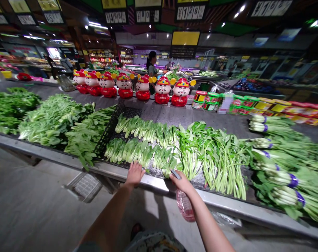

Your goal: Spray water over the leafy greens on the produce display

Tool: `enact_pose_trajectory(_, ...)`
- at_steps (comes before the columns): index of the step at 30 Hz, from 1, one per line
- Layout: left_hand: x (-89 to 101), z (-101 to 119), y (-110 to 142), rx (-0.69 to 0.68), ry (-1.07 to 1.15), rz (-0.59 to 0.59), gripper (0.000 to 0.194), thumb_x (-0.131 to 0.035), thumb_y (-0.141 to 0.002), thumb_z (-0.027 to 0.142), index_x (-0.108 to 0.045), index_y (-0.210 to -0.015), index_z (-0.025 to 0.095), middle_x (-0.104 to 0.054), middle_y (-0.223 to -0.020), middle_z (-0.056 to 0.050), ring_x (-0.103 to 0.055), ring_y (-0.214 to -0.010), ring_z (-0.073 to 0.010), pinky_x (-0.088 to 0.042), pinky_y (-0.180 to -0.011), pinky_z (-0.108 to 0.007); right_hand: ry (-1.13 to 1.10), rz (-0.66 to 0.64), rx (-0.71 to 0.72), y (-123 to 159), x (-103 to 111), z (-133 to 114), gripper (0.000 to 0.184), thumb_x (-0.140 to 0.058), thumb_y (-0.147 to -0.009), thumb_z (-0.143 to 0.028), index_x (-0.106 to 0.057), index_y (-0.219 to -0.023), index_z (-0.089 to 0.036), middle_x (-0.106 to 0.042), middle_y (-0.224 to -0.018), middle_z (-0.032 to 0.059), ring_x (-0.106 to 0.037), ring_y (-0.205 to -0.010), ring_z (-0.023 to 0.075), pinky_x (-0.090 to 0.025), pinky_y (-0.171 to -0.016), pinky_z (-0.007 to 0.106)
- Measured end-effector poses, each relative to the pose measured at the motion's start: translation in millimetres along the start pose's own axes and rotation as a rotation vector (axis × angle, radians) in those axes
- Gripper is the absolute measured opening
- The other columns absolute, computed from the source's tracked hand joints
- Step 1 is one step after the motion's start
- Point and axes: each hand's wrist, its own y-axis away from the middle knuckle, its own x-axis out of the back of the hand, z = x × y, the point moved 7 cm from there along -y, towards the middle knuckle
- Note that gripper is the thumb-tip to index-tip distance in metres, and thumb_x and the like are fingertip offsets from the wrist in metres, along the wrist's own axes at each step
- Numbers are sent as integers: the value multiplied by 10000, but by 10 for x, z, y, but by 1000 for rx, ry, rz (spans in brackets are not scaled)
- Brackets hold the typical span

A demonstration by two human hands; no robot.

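My left hand (135, 174) rests at the front edge of the display, its fingers stretched out against the lower row of bok choy (134, 151). To its right, my right hand (182, 182) is closed around the neck of a spray bottle (185, 206). The bottle has a clear pinkish body hanging below the hand, and a grey nozzle top pointing toward the greens. Past the hands, a second row of bok choy (145, 130) lies behind the first. Long-stemmed leafy greens (214, 154) spread out just right of the bottle.
Loose leafy greens (51, 119) fill the left, beside a black crate wall (108, 131). Purple-banded bundles (285, 178) lie right. Red figurines (161, 91) and stacked tubs (269, 105) line the back. A metal rail (153, 182) runs along the front. Another person (151, 66) stands beyond.
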Motion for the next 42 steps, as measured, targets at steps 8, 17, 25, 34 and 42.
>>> enact_pose_trajectory(8, -47, 382, -43, -93, 2, 32, 369, -330, -907, 388, -590, -1042, 164, -630, -1139, -110, -390, -1281, -263, -191, -1109, -497, -17, 47, -31, 171, 269, 127, 282, -492, -765, -450, -604, -787, -191, -643, -751, 56, -597, -740, 217, -458, -693, 329)
enact_pose_trajectory(17, -138, 695, -115, -136, 5, 0, 380, -344, -906, 392, -594, -1058, 150, -618, -1167, -126, -375, -1296, -279, -200, -1111, -499, 9, 67, -66, 315, 484, 319, 283, -498, -756, -462, -583, -718, -195, -604, -668, 30, -571, -683, 199, -451, -675, 322)
enact_pose_trajectory(25, -232, 842, -129, -148, 20, -14, 403, -322, -912, 404, -580, -1105, 162, -605, -1199, -109, -336, -1322, -263, -184, -1117, -484, -49, 153, -92, 364, 572, 494, 338, -508, -726, -493, -610, -787, -177, -630, -750, 66, -584, -724, 220, -457, -704, 342)
enact_pose_trajectory(34, -328, 924, -179, -139, -5, 10, 463, -330, -901, 428, -527, -1226, 163, -514, -1340, -105, -309, -1340, -259, -186, -1121, -468, -62, 221, -33, 340, 808, 288, 405, -468, -777, -507, -632, -967, -189, -648, -866, 63, -599, -827, 215, -464, -803, 349)
enact_pose_trajectory(42, -337, 949, -198, -173, 2, 49, 496, -343, -893, 426, -492, -1276, 149, -472, -1377, -125, -298, -1347, -269, -215, -1112, -470, -2, 223, -92, 282, 746, 330, 377, -454, -783, -482, -647, -885, -174, -634, -809, 67, -587, -771, 221, -465, -752, 363)
